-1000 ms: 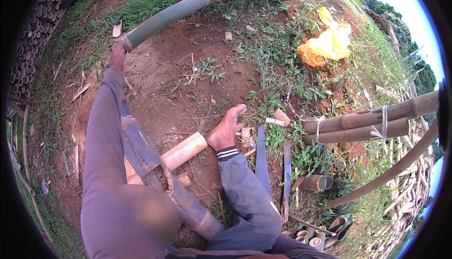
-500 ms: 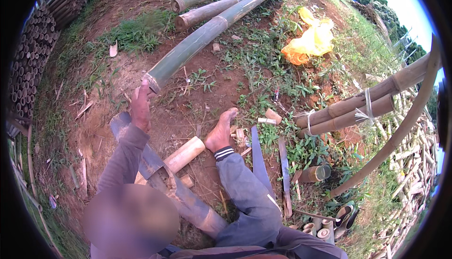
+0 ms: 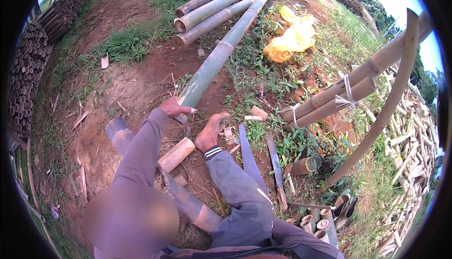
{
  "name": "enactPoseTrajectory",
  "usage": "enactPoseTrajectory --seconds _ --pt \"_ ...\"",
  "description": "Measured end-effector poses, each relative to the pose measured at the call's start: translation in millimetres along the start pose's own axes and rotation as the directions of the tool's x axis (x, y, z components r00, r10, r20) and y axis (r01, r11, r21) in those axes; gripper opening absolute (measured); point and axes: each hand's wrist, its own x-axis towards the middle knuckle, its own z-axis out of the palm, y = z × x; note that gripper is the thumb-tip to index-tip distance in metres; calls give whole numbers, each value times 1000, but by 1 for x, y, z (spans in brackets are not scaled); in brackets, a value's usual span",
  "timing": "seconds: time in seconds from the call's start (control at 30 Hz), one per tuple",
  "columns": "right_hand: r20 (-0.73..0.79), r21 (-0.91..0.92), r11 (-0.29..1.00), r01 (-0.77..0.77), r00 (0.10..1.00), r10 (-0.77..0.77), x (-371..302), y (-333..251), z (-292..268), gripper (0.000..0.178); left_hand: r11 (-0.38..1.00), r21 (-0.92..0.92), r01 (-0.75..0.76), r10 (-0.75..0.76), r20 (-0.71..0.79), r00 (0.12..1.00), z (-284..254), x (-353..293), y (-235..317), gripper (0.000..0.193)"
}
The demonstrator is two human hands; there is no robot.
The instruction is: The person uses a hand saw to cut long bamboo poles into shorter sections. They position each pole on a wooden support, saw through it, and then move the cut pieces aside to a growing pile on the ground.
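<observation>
My left hand (image 3: 173,107) grips the near end of a long green bamboo pole (image 3: 209,73), thumb across its end. The pole stretches away to the far side, where it crosses other poles. Under my left forearm lies a dark bamboo length (image 3: 193,204), running from my bent leg to the left. A short pale bamboo piece (image 3: 176,155) rests against it, close to my bare foot (image 3: 209,131). To the right of my leg are a handsaw blade (image 3: 252,157) and a long narrow dark blade-like strip (image 3: 276,169). My right hand is out of view.
Several bamboo poles (image 3: 221,11) lie ahead. At right, two tied poles (image 3: 339,94) and a curved pole (image 3: 391,103) slant across. An orange-yellow plastic bag (image 3: 292,37) lies on grass. Short bamboo cuts (image 3: 322,226) stand near my right; stacked bamboo (image 3: 30,68) is at left.
My left hand and the near end of the green pole have moved right and closer to my foot. The view has shifted slightly. The other things stay put.
</observation>
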Motion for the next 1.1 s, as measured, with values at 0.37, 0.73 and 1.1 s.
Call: enactPoseTrajectory --seconds 0.37,0.73,1.1 --pt "51 9 997 -81 995 81 -19 -17 -3 89 984 -134 -116 124 49 991 98 -24 37 95" --pt "72 -174 982 -77 993 91 -30 -25 -25 81 960 241 145 -118 -121 986 87 -255 76 102" --pt "-134 -837 336 -431 759 638 -154 -40 -355 73 696 568 439 -124 -507 853 -1 -557 -33 111"
